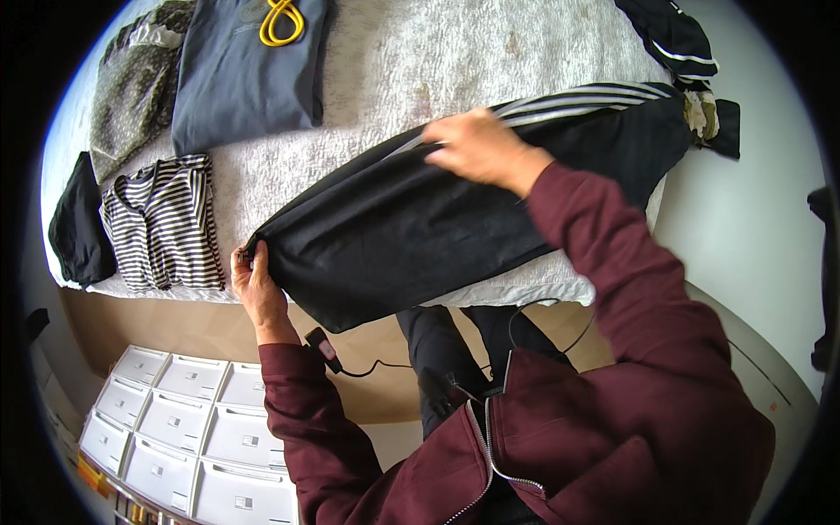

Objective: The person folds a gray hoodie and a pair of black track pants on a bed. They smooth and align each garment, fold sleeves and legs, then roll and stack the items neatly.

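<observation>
Black track pants (394, 236) with white side stripes lie lengthwise over the bed, folded along their length. My left hand (255, 278) is closed on their left end, fingers pinched round the fabric corner. Over the upper, striped edge, near the middle of the pants, is my right hand (477, 149). Its fingers are bent and smeared by motion, so whether they grip the cloth is unclear. The right end of the pants reaches the bed's right edge, beside a bunched dark garment with a patterned part (700, 118).
A grey garment (249, 87) with a yellow looped cord (282, 22) lies at the far left. Near it are a striped top (166, 223), a folded black item (81, 229) and a speckled garment (136, 96). White drawers (175, 420) stand below left; a cabled device (324, 350) hangs before the bed.
</observation>
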{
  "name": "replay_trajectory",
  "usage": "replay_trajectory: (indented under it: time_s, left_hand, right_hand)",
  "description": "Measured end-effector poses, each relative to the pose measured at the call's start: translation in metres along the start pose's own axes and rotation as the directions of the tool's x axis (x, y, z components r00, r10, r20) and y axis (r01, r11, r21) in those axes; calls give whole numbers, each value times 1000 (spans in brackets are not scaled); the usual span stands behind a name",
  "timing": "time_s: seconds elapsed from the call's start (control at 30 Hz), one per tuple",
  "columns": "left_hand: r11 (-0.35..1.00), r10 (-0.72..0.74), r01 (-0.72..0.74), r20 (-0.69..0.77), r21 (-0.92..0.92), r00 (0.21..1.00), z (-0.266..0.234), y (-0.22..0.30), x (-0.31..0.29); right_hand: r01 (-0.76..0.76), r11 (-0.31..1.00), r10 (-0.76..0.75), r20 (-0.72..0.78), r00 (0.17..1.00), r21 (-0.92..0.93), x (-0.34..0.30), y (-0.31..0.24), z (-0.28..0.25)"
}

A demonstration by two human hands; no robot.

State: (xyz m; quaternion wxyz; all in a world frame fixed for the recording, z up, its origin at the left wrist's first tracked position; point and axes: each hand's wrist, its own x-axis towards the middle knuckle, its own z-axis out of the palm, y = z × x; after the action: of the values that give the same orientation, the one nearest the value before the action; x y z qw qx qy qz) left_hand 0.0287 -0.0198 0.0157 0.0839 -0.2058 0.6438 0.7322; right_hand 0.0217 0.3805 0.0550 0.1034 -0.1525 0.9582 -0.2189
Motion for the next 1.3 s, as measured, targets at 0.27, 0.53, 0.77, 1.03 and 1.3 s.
replay_trajectory:
  time_s: [0.27,0.53,0.77,1.03,1.3]
  left_hand:
    - [994,-35,34,15,100,999,-5,-12,16]
    - [981,-159,153,38,122,987,-13,-9,23]
    - [980,-127,124,6,156,992,-10,-16,26]
    - [970,-87,94,-43,225,995,0,-16,26]
    - [220,251,-610,560,762,790,-33,-13,-45]
  right_hand:
    - [-91,974,101,40,994,-209,-30,118,-64]
    - [68,997,-63,-178,982,21,-157,3,-6]
    - [-229,945,302,-350,886,235,-216,-19,32]
    - [-419,648,488,75,870,636,-261,-86,26]
    - [-326,940,273,-346,898,-106,-264,-7,22]
